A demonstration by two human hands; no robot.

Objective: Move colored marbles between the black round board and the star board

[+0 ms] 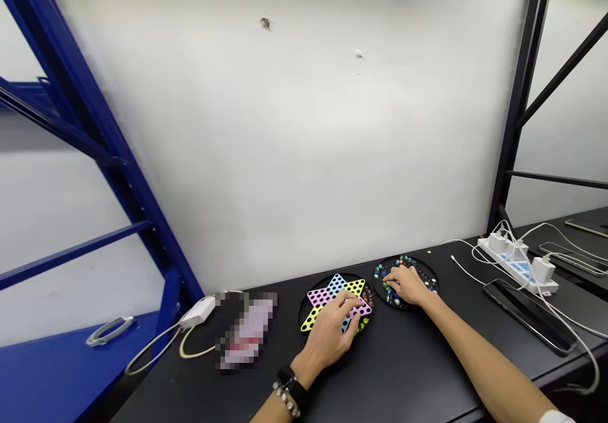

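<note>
A round black tray [304, 329] holds a star-shaped board [319, 296] with holes in pink, yellow and blue sections. Reddish and green marbles lie in the tray's right side, beside the star. My left hand [332, 331] rests over the star's lower right part, fingers apart and bent, with nothing visible in them. To the right is a second round black tray [431, 270] with many marbles of mixed colours. My right hand [406, 284] reaches into its middle, fingertips bent down among the marbles; what they hold, if anything, is too small to tell.
A white charger [198, 312] with a cable and a blurred pinkish packet [251, 334] lie left on the black table [380, 372]. At right are a white power strip [517, 265], cables and a black phone [529, 315]. A white wall stands behind.
</note>
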